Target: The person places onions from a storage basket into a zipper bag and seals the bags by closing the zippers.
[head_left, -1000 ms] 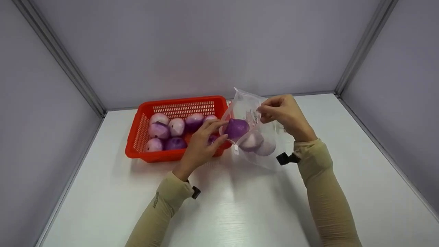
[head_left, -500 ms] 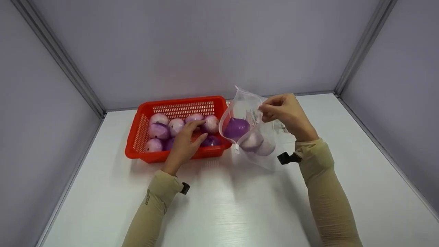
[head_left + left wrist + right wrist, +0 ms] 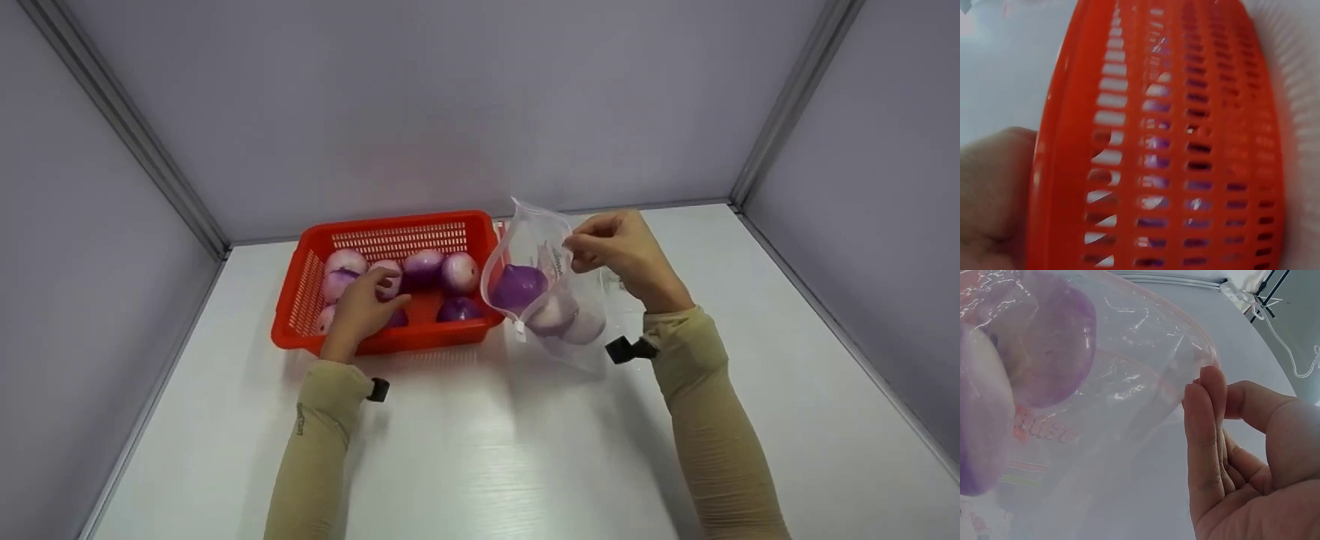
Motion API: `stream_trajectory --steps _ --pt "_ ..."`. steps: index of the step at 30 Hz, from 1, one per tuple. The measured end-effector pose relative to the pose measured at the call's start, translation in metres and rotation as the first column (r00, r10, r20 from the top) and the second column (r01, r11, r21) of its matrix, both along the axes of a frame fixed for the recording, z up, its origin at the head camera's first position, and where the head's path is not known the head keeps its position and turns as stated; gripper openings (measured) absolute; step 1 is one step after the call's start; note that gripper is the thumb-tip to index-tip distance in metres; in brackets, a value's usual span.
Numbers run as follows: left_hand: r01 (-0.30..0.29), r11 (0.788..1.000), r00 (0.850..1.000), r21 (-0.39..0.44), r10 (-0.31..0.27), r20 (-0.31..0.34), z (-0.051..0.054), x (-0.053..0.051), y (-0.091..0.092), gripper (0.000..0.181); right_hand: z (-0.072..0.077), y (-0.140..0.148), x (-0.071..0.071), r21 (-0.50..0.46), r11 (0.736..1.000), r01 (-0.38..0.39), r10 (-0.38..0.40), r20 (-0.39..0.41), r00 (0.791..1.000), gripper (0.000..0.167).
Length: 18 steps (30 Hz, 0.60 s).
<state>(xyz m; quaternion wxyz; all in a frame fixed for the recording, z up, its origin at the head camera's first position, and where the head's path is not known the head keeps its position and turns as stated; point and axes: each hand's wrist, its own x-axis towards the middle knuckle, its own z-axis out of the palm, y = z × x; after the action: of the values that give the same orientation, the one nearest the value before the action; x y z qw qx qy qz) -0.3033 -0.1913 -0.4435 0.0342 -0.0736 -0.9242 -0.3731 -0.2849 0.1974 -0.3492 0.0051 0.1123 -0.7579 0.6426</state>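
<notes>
- Head view: left hand (image 3: 364,307) over near-left part of red basket (image 3: 390,232), thumb and fingers parted, nothing clearly in grasp; can't tell if fingertips touch an onion there.
- Right hand (image 3: 626,255) pinching upper edge of clear bag (image 3: 540,217) between thumb and fingertips; hands well apart.
- Bag just right of basket, mouth gaping toward it, slumped to the right. Whether its edge touches the basket rim: can't tell. White zip slider (image 3: 520,330) at near corner of mouth.
- Inside bag: deep-purple onion (image 3: 519,289) near mouth, two paler onions (image 3: 553,313) lower and further right, seen through film.
- Inside basket: pale onions (image 3: 346,260) grouped at left, partly behind left hand; two-tone onion (image 3: 424,265) along far side, white-purple onion (image 3: 460,272) next to it at right, dark purple onion (image 3: 459,309) at near-right.
- Left wrist view: slotted side (image 3: 1176,138) of basket fills most of frame, purple showing through slots; hand at left edge, fingers mostly hidden.
- Right wrist view: pinch on bag edge plain; red lettering (image 3: 1041,427) and green stripe (image 3: 1020,481) on film.
- Tan sleeves (image 3: 709,420), black block (image 3: 620,349) at right cuff, white table (image 3: 480,465), grey wall (image 3: 450,112) behind.
</notes>
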Motion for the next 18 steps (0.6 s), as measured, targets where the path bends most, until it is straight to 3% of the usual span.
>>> stream_trajectory --steps 4,8,13,18 --pt "-0.015 0.997 0.996 0.082 0.008 0.091 0.002 -0.006 -0.016 0.052 -0.003 0.001 0.000 0.010 1.000 -0.002 0.002 0.005 1.000 0.012" --pt "0.015 0.998 0.989 0.059 -0.023 0.146 0.003 -0.009 -0.021 0.061 -0.003 0.003 0.001 0.014 1.000 0.004 -0.004 0.004 1.000 0.014" --pt "0.078 0.991 0.976 -0.104 -0.055 0.209 0.006 -0.009 -0.017 0.071 -0.003 0.004 0.002 0.010 1.000 0.009 -0.010 0.009 1.000 0.014" --pt "0.101 0.956 0.979 -0.276 -0.046 0.200 0.006 -0.008 -0.013 0.065 -0.004 0.004 0.002 0.002 1.000 -0.008 0.008 0.009 1.000 0.016"
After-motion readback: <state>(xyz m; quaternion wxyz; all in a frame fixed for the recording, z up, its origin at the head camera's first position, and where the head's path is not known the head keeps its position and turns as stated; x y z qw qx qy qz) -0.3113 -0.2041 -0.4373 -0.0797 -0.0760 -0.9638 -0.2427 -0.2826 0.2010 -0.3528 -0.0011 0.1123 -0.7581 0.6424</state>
